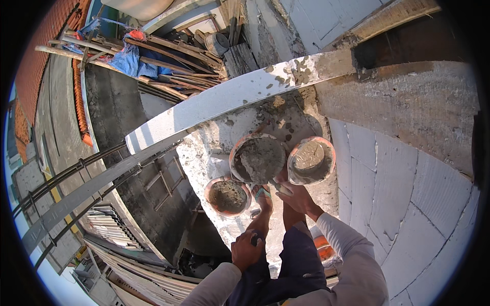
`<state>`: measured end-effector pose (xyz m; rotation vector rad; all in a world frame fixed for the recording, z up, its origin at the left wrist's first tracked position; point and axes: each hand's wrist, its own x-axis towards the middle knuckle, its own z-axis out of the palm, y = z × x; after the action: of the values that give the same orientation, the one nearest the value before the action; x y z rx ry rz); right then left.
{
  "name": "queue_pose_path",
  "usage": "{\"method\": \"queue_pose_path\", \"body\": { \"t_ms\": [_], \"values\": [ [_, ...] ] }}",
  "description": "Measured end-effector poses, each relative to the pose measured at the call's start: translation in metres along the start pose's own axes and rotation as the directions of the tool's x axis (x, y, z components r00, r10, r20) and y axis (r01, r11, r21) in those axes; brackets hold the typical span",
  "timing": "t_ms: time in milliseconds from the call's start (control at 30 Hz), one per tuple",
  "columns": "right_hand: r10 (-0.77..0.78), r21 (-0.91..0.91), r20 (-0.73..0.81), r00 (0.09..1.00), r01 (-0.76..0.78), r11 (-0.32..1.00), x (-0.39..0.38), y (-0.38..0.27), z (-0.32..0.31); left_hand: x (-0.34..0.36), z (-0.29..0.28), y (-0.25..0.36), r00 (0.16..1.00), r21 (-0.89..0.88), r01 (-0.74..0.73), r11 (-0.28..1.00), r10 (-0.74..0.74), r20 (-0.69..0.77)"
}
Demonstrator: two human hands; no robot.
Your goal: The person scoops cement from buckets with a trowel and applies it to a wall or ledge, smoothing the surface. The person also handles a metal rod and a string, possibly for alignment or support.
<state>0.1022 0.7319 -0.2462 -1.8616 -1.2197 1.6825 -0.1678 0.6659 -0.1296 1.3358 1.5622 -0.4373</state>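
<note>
My right hand is closed around the pale handle of a trowel, at the near rim of the middle bucket. The blade cannot be made out against the wet grey mortar filling that bucket. Over my left thigh, my left hand is closed on a short black object of a kind I cannot make out. To the right stands a bucket with thin grey liquid inside. A smaller orange-rimmed bucket at the left holds grainy mortar.
I stand on a mortar-splashed ledge; a drop opens on its left. A long white beam crosses beyond the buckets. White block walling rises at right. Metal bars run at left. Planks and blue tarp lie behind the beam.
</note>
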Motion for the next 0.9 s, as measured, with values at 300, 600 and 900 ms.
{"method": "queue_pose_path", "body": {
  "t_ms": [300, 600, 900],
  "values": [
    [0.338, 0.717, -0.048, 0.94, -0.203, 0.667, -0.033, -0.19, -0.179, 0.02, -0.022, 0.035, 0.995, 0.164, 0.033, 0.986, -0.049, 0.092],
    [0.311, 0.905, -0.239, 0.92, 0.094, 0.415, 0.0, -0.201, -0.212, 0.032, -0.03, 0.044, 0.995, 0.182, -0.004, 0.983, -0.015, 0.102],
    [0.036, 0.779, -0.365, 0.93, 0.327, -0.535, 0.077, -0.214, -0.223, 0.038, -0.035, 0.063, 0.988, 0.215, 0.066, 0.974, -0.093, 0.12]
  ]
}}
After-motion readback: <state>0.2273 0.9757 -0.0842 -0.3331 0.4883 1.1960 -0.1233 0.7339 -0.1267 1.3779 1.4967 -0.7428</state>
